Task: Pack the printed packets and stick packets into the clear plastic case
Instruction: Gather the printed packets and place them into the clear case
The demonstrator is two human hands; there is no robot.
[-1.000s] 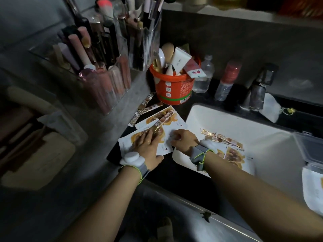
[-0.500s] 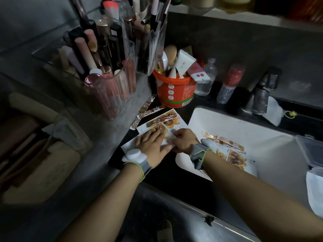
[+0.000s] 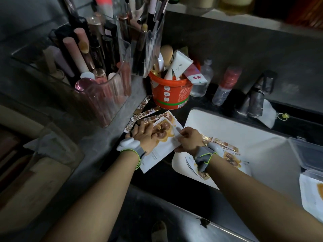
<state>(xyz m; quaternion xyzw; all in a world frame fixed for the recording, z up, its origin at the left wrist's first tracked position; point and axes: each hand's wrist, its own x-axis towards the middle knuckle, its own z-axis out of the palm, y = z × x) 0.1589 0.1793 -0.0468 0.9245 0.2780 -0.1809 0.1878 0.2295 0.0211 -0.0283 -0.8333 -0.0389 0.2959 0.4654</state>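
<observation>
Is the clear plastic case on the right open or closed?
Open. The clear plastic case has its lid raised at the back, and a printed packet already lies flat inside.

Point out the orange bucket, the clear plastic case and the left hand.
orange bucket (image 3: 170, 95): head view, on its front wall below the rim.
clear plastic case (image 3: 307, 154): head view, right edge, on its open lid.
left hand (image 3: 145, 135): head view, on the back of the hand, over the printed packets.

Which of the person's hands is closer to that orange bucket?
Left. The left hand lies flat on the printed packets just below the orange bucket. The right hand grips the packets' edge further right, beside the white tray.
</observation>
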